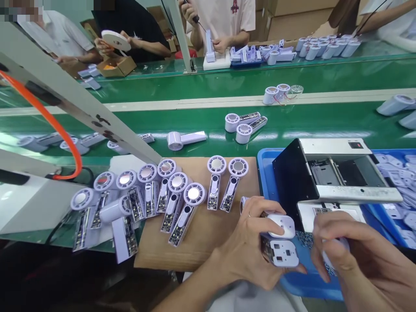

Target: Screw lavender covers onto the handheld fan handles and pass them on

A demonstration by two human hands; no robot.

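My left hand (256, 242) is wrapped round lavender fan bodies, with two end faces showing: a rounded white-lavender end (282, 226) above and a flat end with square holes (285, 253) below. To its right, my right hand (344, 251) has its fingers curled round a small pale piece (336, 252), partly hidden by the fingers. The hands are apart. Left of them, several lavender handheld fans with exposed circuit boards lie on a brown cardboard sheet (195, 236), among them one fan (194, 194) near the front and a pair standing apart near the middle.
A metal device with a black side plate (294, 182) sits over a blue tray (268, 173) holding small screws. Lavender parts (403, 182) fill another tray at right. Fans lie on the green conveyor (195, 117). A slanted metal post (84, 102) crosses the left; people work beyond.
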